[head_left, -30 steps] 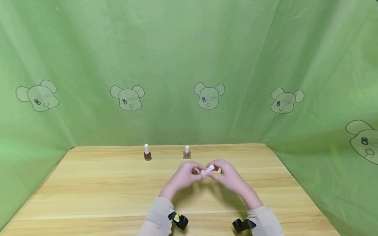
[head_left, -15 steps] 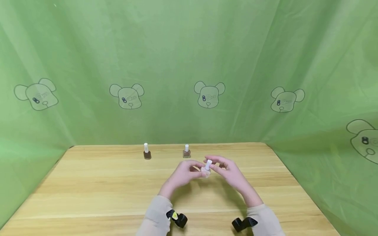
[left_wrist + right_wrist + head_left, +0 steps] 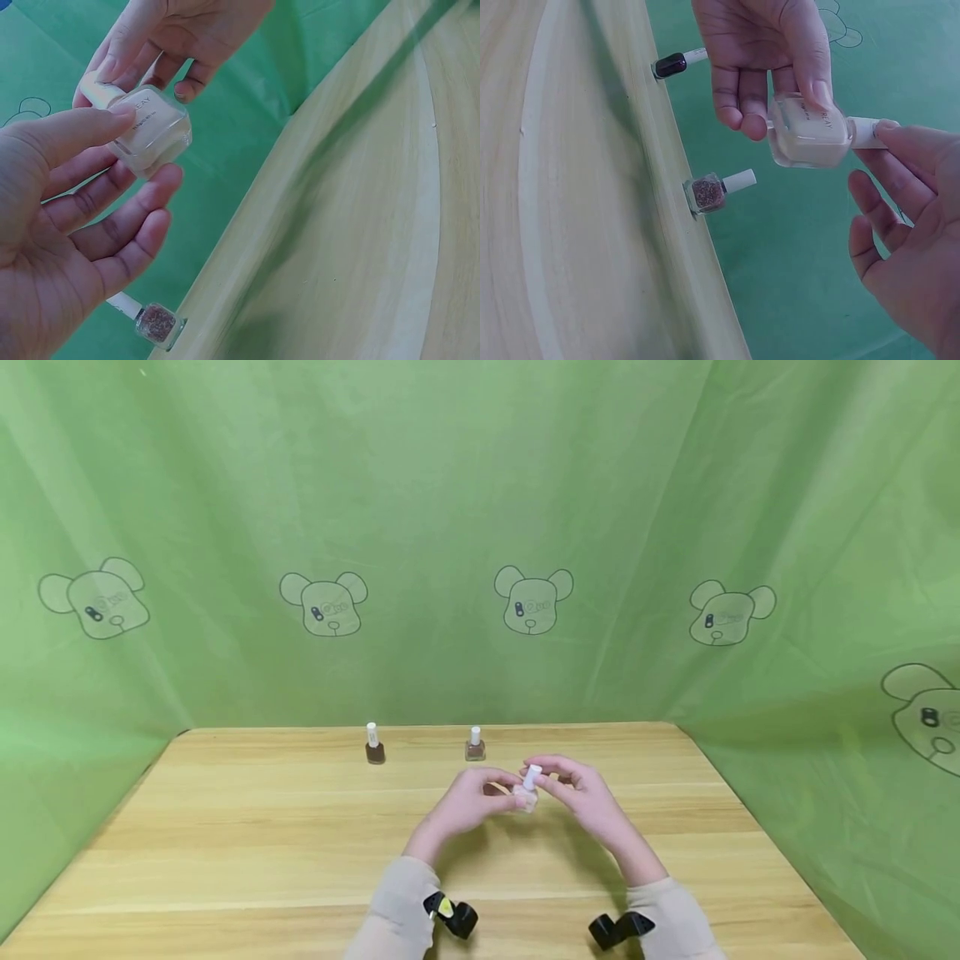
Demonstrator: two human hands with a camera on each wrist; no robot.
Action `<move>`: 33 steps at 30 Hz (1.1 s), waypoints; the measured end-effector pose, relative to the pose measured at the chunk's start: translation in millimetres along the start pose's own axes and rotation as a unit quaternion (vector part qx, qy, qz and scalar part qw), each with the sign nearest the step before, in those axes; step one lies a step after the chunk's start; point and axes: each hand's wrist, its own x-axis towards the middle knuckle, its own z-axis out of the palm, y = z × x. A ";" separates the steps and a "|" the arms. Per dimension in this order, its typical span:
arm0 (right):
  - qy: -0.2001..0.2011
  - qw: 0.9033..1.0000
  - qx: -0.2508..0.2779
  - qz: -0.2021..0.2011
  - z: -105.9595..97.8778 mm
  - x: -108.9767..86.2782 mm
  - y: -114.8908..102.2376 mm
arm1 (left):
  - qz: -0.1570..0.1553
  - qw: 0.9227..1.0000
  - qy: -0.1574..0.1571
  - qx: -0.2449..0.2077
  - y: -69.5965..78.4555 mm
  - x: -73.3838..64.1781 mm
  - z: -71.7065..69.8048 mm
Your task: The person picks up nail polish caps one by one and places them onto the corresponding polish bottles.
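Above the table, my two hands hold a pale pink nail polish bottle (image 3: 526, 799) with a white cap (image 3: 532, 777). My left hand (image 3: 467, 800) pinches the glass body between thumb and fingers; the thumb lies over the printed label in the left wrist view. At the cap, my right hand (image 3: 581, 793) grips with thumb and index finger, its other fingers loosely bent. The cap sits on the bottle's neck, as the right wrist view shows (image 3: 865, 133). The bottle is tilted, its cap leaning up and to the right in the head view.
Near the table's back edge stand two more nail polish bottles: a dark one (image 3: 376, 752) on the left and a glittery brownish one (image 3: 475, 749) closer to my hands. Behind the wooden table (image 3: 262, 835) hangs a green curtain (image 3: 427, 527) with printed bear heads.
The held bottle has turned more upright and lifted slightly since a second ago, and my right fingers have shifted on the cap. The two standing bottles have stayed put.
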 end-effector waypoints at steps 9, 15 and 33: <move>0.021 0.999 0.010 0.022 0.6 1.5 0.5 | 0.006 1.000 0.018 0.008 4.6 -0.6 3.7; 0.054 0.997 0.004 0.046 2.6 1.2 -4.7 | 0.011 0.999 0.033 0.021 8.6 -1.3 6.7; 0.132 0.989 0.002 0.068 9.8 2.9 -4.8 | 0.025 0.996 0.078 0.045 12.4 -0.8 13.5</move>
